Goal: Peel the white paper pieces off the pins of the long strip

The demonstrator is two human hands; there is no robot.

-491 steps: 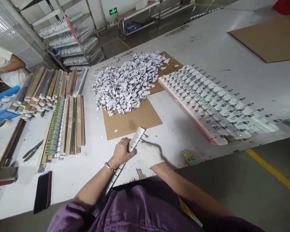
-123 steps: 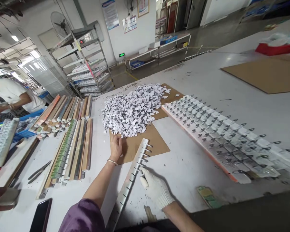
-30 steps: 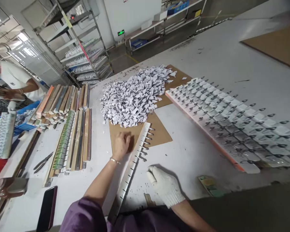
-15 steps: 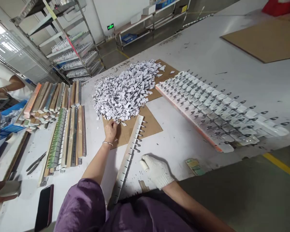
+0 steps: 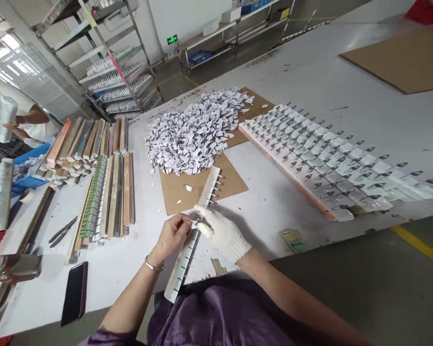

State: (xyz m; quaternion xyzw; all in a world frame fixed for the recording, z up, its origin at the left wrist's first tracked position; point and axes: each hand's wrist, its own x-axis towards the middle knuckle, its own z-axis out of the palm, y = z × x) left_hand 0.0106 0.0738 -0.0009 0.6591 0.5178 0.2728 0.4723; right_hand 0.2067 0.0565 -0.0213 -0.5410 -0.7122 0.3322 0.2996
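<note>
My bare left hand [image 5: 170, 236] pinches a small white piece [image 5: 193, 222] between thumb and fingertips over a long notched strip [image 5: 183, 269]. My right hand [image 5: 222, 233], in a white knitted glove, bends its fingers over the strip's right edge, tips close to the left fingertips. What its fingers grip is hidden. The strip lies slanted in front of me, with dark metal tips [image 5: 218, 183] sticking out along its upper right edge. Beyond my hands, a heap of small white angular pieces [image 5: 193, 137] lies on cardboard [image 5: 173, 199].
Rows of strips bearing dark tips [image 5: 310, 158] lie to the right. Stacked wooden bars [image 5: 128, 192], pliers [image 5: 62, 232] and a phone [image 5: 74, 293] are at left. A co-worker's arm [image 5: 34, 117] shows at far left. Cardboard [image 5: 400, 60] lies far right.
My left hand has come back from the heap's near edge to the strip, now with a small white piece. My right hand has moved up and left onto the strip.
</note>
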